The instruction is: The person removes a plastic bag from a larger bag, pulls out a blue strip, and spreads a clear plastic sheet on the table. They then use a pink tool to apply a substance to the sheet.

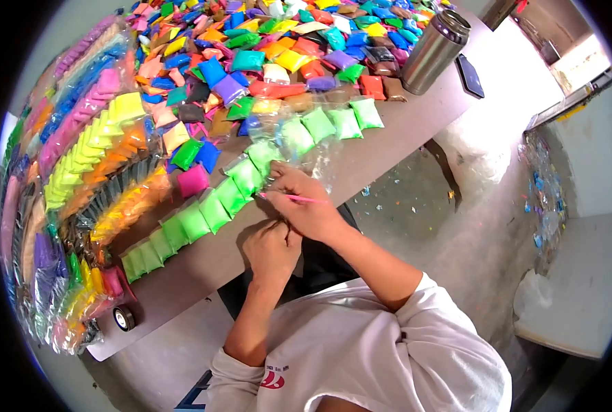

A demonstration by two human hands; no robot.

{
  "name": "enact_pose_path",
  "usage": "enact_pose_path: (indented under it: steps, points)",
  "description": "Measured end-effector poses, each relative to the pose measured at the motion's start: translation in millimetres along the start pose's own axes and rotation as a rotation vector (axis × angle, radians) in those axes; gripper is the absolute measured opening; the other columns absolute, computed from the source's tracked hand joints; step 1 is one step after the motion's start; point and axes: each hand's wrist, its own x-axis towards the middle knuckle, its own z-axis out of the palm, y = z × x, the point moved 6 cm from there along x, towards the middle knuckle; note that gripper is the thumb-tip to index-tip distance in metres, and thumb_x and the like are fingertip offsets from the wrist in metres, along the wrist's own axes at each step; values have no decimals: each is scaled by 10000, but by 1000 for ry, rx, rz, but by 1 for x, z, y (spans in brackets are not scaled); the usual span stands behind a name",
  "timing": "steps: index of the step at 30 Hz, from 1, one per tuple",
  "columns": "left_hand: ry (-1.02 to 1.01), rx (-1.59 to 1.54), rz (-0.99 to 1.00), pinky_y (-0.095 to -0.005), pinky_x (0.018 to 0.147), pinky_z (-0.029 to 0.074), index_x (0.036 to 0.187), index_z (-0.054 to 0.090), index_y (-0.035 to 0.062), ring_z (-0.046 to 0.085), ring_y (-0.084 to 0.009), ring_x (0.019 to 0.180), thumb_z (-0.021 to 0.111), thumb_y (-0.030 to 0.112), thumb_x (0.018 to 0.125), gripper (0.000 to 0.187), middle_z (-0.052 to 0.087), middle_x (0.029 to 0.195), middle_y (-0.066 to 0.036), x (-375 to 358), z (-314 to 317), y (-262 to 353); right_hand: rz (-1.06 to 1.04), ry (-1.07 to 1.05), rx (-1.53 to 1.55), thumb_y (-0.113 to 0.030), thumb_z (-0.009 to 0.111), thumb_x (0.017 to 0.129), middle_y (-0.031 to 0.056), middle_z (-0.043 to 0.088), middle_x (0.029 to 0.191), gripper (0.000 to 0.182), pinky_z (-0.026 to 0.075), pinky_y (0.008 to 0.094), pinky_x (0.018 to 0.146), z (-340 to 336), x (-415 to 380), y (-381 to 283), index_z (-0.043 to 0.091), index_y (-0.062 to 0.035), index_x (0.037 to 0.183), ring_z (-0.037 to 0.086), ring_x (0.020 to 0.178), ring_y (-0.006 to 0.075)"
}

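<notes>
A chain of light green sachets (214,213) lies slantwise along the table's near edge, with clear plastic film (273,128) over part of its upper end. My right hand (308,211) is closed round a thin pink stick (299,198), and its fingertips rest at the edge of the green sachets. Just below and to the left, my left hand (271,248) is closed with its fingers curled under, close to my right hand. Whatever the left fingers may hold is hidden.
A heap of small coloured sachets (292,60) covers the table's far side. Bagged sachet strips (93,147) are stacked on the left. A steel flask (435,55) and a phone (469,75) stand or lie at the right, a tape roll (123,317) at the lower left.
</notes>
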Motion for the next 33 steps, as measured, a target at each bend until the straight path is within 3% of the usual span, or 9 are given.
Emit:
enact_pose_path:
  steps: [2,4,8,10,13,18,21,27,33]
  points:
    - [19,-18,12,-447,556,445,620,566,17,585,-369,590,676,209,822,300,565,605,-147,0,-1,1,-10,-79,32,-84,661,882,199,606,1239,132,433,362,989,-12,0,-11,663,21,960,571,1177,272]
    - [24,13,32,-440,526,442,621,576,52,582,-339,575,655,169,803,230,589,629,-105,-1,-3,4,354,-151,311,-103,677,879,152,638,1155,161,469,320,916,-28,-6,-31,676,26,975,590,1087,202]
    - [22,-5,16,-435,516,435,610,553,49,571,-331,562,655,175,802,251,572,620,-104,2,-5,7,109,-72,29,-108,663,890,69,636,1055,153,491,291,768,-79,8,-34,659,44,903,587,872,126]
    - [7,9,13,-433,510,428,594,521,47,561,-329,553,649,179,803,279,548,605,-103,1,-4,5,396,134,172,-140,670,901,57,642,1000,188,480,264,723,-107,7,0,659,48,893,587,837,99]
    - [-10,12,11,-434,511,428,586,507,48,553,-329,544,645,184,803,291,533,593,-104,0,-2,2,426,113,204,-155,677,903,46,652,887,204,482,251,684,-122,0,-14,660,47,879,581,783,80]
    - [-5,21,13,-433,508,425,581,506,46,549,-325,536,646,185,805,299,528,586,-105,2,-2,5,231,92,-183,-198,691,885,40,647,742,227,486,291,606,-129,-12,-40,663,26,872,597,654,125]
    - [-3,10,12,-431,504,421,576,505,44,549,-324,532,649,187,825,321,525,581,-106,2,-3,5,13,-52,-695,-147,708,803,125,616,716,136,495,368,623,-108,-23,-40,663,-23,832,615,656,288]
    - [-8,14,28,-431,499,417,576,507,42,550,-323,526,648,204,866,360,531,582,-107,3,-4,6,-320,-177,-980,-116,718,769,92,638,846,104,483,388,709,-57,-27,-43,646,-50,804,593,800,295]
    - [-16,11,-6,-441,507,419,578,516,43,553,-323,531,640,213,854,347,542,587,-108,4,-3,6,-235,3,-1051,-93,670,776,97,604,880,82,454,408,747,-101,-10,-20,620,-47,820,556,829,303]
